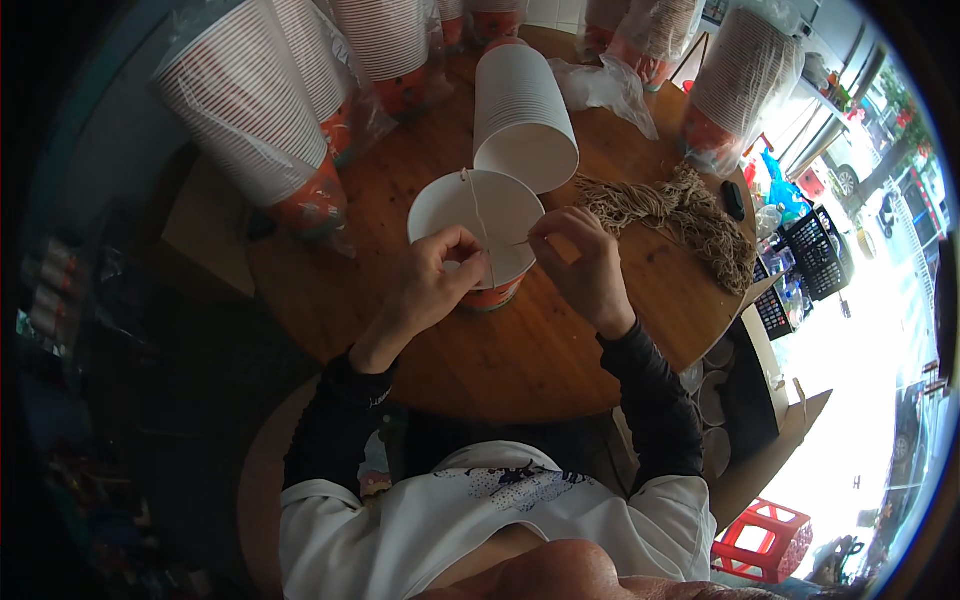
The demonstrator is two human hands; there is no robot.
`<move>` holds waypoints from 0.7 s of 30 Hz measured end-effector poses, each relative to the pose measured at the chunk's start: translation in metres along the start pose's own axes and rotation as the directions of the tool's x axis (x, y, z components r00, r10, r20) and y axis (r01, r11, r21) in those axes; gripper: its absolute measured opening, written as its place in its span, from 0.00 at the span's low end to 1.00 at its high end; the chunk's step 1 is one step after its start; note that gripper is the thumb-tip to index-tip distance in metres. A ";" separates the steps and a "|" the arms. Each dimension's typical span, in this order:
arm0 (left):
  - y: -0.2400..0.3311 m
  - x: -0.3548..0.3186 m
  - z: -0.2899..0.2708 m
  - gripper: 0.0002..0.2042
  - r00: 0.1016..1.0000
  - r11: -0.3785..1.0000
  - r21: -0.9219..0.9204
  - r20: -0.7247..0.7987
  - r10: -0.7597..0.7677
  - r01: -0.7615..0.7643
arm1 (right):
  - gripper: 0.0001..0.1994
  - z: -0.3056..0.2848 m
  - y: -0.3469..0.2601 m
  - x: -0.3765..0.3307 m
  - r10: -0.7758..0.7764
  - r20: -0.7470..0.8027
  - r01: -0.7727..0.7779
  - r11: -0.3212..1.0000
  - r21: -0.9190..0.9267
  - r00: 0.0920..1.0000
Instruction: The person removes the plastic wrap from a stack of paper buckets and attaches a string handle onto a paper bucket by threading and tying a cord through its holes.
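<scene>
A white-lined paper bucket (440,210) with an orange patterned outside stands on the round wooden table in front of me. A thin cord (478,215) is knotted at its far rim and runs across the mouth to the near side. My left hand (430,285) is closed at the near left rim, its thumb and fingers pinching the cord by the bucket wall. To the right of the mouth, my right hand (588,268) pinches a short free end of the cord between thumb and forefinger. The fingers partly hide the near rim.
Beyond the bucket, a stack of white buckets (515,105) lies on its side. A bundle of beige cords (690,215) lies at the right, beside a small black object (733,200). Plastic-wrapped bucket stacks (240,95) line the far edge. A red stool (763,540) stands at lower right.
</scene>
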State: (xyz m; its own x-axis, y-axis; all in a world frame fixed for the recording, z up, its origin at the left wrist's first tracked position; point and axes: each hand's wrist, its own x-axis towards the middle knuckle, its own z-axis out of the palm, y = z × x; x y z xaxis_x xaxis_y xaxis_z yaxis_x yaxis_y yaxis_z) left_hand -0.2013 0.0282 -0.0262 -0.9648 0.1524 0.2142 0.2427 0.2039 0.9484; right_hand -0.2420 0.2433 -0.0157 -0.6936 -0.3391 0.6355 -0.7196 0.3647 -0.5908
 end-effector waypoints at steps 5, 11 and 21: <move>0.013 -0.001 0.000 0.06 0.997 0.989 -0.128 -0.023 -0.077 0.073 | 0.07 0.000 -0.017 -0.001 -0.166 0.083 0.162 0.986 0.047 0.983; 0.022 -0.005 0.003 0.09 0.995 0.987 -0.129 0.041 -0.087 0.091 | 0.07 0.009 -0.022 0.007 -0.089 0.074 0.068 0.967 0.245 0.993; 0.011 -0.006 0.004 0.10 0.998 0.990 -0.128 0.019 0.064 -0.061 | 0.08 0.008 -0.015 -0.002 0.132 0.232 -0.228 0.859 0.458 0.964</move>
State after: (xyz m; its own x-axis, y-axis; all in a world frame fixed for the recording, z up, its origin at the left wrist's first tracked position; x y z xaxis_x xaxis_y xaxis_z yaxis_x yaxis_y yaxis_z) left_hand -0.1924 0.0335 -0.0181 -0.9451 0.1839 0.2701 0.2864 0.0683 0.9557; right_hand -0.2298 0.2317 -0.0120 -0.7707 -0.4801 0.4188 -0.4742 -0.0068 -0.8804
